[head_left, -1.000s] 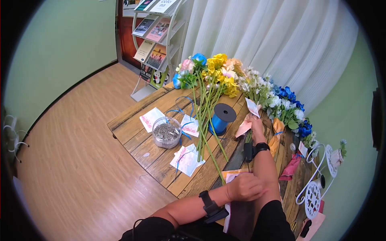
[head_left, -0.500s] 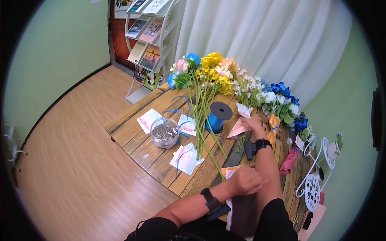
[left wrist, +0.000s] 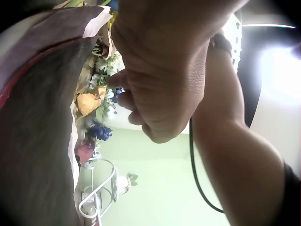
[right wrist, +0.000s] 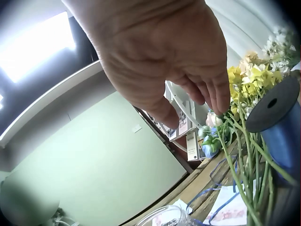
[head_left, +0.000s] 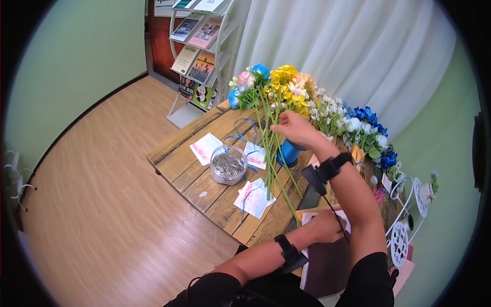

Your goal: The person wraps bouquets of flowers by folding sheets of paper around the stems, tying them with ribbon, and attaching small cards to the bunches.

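My right hand is raised above the spool of blue ribbon, close to the long green stems of the loose flowers. In the right wrist view its fingers bend loosely, thumb apart, and nothing is between them. The spool and yellow flowers show beyond them. Over the dark wrapping paper at the table's near edge hovers my left hand, partly behind the right forearm. The left wrist view shows its fingers loosely curled and holding nothing.
A clear tub of small metal pieces stands among printed cards tied with blue ribbon. Wrapped bouquets with blue and white flowers line the back right. A white metal stand is at the right edge, a magazine rack behind the table.
My right hand has left the bouquet in pale pink paper and moved left and up, over the ribbon spool and stems. My left hand stays low over the wrapping paper.
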